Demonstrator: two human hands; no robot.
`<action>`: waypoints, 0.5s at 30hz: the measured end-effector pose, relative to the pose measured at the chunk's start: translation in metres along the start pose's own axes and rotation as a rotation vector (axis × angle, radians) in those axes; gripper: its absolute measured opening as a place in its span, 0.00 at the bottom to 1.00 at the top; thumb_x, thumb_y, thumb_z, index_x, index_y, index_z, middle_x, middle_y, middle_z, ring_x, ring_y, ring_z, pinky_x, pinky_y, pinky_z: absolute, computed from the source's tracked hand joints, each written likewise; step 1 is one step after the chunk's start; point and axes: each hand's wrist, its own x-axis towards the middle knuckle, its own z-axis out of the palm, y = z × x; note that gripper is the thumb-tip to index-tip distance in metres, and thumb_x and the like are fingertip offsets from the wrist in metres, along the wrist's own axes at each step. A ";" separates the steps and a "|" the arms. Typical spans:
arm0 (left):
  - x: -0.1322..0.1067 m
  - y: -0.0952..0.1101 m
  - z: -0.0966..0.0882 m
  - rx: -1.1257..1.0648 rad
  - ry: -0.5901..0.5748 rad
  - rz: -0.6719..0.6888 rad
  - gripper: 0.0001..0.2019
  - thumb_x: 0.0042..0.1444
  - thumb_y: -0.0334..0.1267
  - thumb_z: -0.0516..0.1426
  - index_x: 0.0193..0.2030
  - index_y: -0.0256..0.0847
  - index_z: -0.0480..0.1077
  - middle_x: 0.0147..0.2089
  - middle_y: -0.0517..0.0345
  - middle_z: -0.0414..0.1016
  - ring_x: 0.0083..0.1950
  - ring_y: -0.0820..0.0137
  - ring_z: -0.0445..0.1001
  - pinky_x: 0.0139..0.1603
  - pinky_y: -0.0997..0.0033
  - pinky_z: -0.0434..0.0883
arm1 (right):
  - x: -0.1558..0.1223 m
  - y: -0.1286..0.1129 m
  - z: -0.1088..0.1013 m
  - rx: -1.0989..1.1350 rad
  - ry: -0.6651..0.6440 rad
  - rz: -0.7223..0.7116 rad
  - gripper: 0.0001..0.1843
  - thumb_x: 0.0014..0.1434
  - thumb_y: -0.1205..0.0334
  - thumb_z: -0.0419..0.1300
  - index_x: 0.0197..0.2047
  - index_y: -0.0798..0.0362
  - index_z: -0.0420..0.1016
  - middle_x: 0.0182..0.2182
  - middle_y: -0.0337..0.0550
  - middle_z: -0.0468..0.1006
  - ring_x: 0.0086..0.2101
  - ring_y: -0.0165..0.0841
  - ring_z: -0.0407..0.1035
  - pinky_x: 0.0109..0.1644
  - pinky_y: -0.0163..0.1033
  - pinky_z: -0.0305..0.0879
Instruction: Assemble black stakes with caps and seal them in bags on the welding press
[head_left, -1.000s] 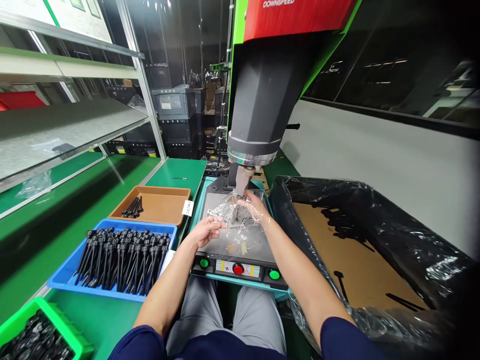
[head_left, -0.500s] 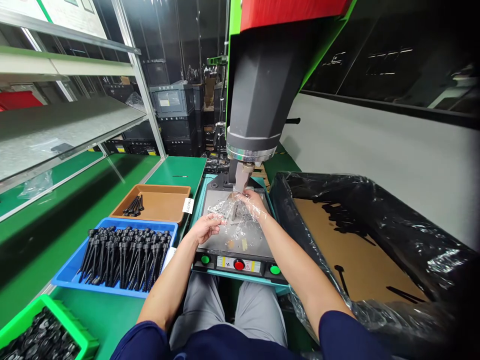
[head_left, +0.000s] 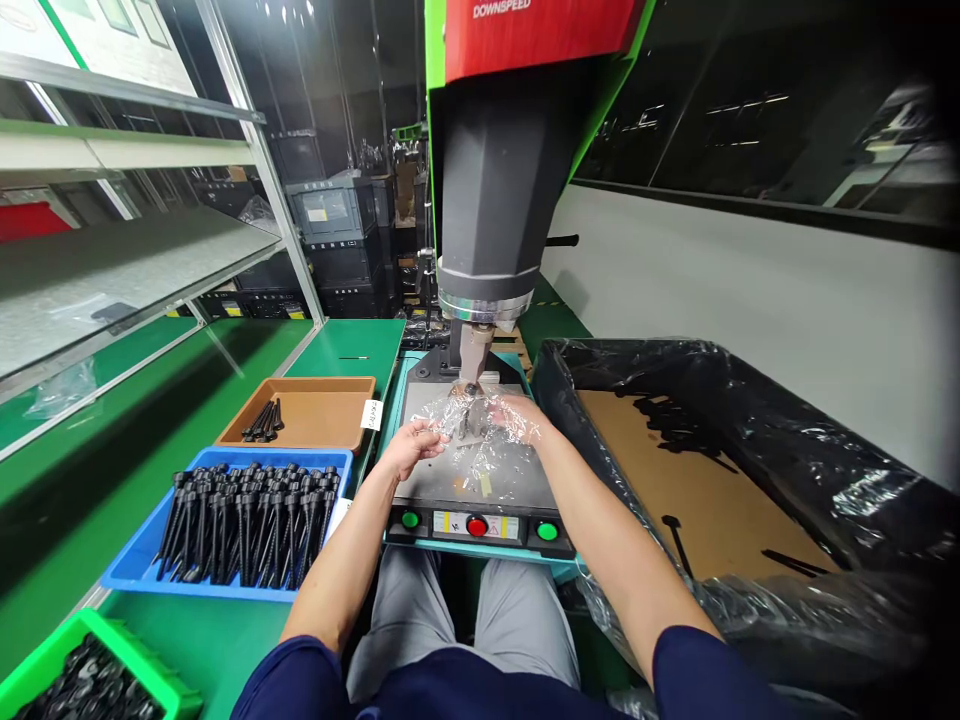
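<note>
Because clear film [head_left: 486, 452] overlies it, the right hand [head_left: 517, 418] looks indistinct

left: metal shelving [head_left: 150, 250] | right: white wall [head_left: 735, 290], dark glass [head_left: 750, 140] above

Bright on the counter [head_left: 366, 338] left of the press head [head_left: 491, 190], shadowed under the shelf [head_left: 135, 262]; dim behind it. Glinting off clear film [head_left: 450, 408] below and black plastic [head_left: 795, 450] right of it. Blackened at the edge beyond.
</note>
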 end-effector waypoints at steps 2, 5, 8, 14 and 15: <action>0.001 0.000 0.001 0.017 0.006 0.008 0.19 0.45 0.35 0.69 0.44 0.36 0.71 0.35 0.51 0.81 0.31 0.72 0.78 0.37 0.73 0.72 | -0.005 0.001 -0.008 0.025 -0.008 0.059 0.05 0.52 0.64 0.68 0.28 0.53 0.75 0.28 0.49 0.80 0.31 0.40 0.76 0.38 0.42 0.74; -0.001 0.002 0.002 0.043 -0.015 -0.002 0.20 0.45 0.37 0.69 0.44 0.36 0.72 0.36 0.50 0.81 0.33 0.70 0.79 0.38 0.72 0.72 | -0.021 0.004 -0.024 0.088 -0.013 0.118 0.10 0.61 0.57 0.60 0.31 0.53 0.75 0.33 0.53 0.81 0.35 0.40 0.78 0.42 0.44 0.75; -0.004 0.004 0.002 0.046 -0.004 -0.011 0.22 0.44 0.38 0.70 0.45 0.36 0.72 0.37 0.51 0.81 0.33 0.71 0.79 0.38 0.73 0.72 | -0.040 0.007 -0.038 0.179 -0.027 0.139 0.23 0.66 0.44 0.50 0.36 0.55 0.75 0.38 0.57 0.81 0.39 0.43 0.78 0.44 0.48 0.75; -0.010 0.000 -0.003 0.054 0.059 0.024 0.24 0.38 0.42 0.73 0.41 0.35 0.74 0.34 0.53 0.78 0.32 0.72 0.78 0.35 0.74 0.71 | -0.064 0.022 -0.047 0.019 0.095 -0.031 0.14 0.58 0.51 0.65 0.37 0.54 0.76 0.35 0.51 0.82 0.34 0.36 0.78 0.35 0.35 0.73; -0.011 -0.002 -0.003 0.053 0.065 0.040 0.24 0.36 0.42 0.73 0.40 0.35 0.74 0.31 0.56 0.77 0.31 0.72 0.77 0.34 0.74 0.70 | -0.066 0.025 -0.046 -0.029 0.134 -0.081 0.12 0.53 0.55 0.69 0.36 0.54 0.76 0.32 0.48 0.81 0.31 0.33 0.76 0.31 0.33 0.71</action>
